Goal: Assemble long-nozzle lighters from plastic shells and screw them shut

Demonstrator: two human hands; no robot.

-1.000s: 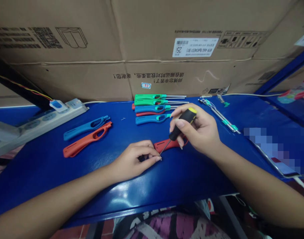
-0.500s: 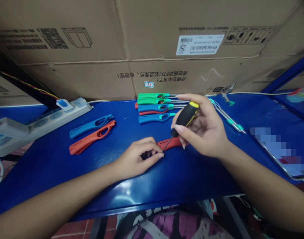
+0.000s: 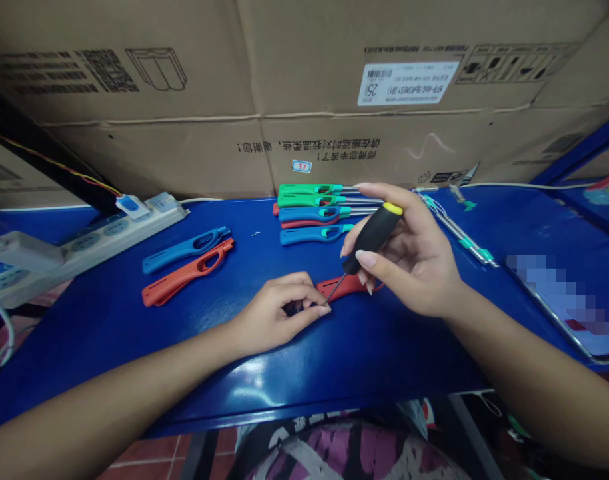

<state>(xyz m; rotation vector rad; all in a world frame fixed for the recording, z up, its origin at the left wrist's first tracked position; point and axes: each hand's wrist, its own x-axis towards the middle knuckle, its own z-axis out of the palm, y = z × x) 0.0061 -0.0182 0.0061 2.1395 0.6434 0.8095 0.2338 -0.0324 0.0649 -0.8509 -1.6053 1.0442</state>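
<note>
My right hand (image 3: 409,260) is closed around a black screwdriver (image 3: 372,239) with a yellow end cap, tilted so its thin shaft points down and left. The thumb and index finger of my left hand (image 3: 287,310) pinch together at the shaft's tip; whatever lies between them is too small to make out. Just behind these fingertips, a red lighter body (image 3: 347,287) lies on the blue table (image 3: 384,360), partly covered by both hands.
Several long-necked lighters (image 3: 309,215) lie in a row at the back. A blue lighter body (image 3: 177,252) and an orange one (image 3: 184,275) rest left, near a power strip (image 3: 112,233). Metal tubes (image 3: 462,239) and a tablet-like device (image 3: 554,313) are right. Cardboard (image 3: 184,153) stands behind.
The screwdriver handle has turned in my right hand, its yellow side markings no longer showing. Both hands stay in nearly the same place; the view has shifted slightly.
</note>
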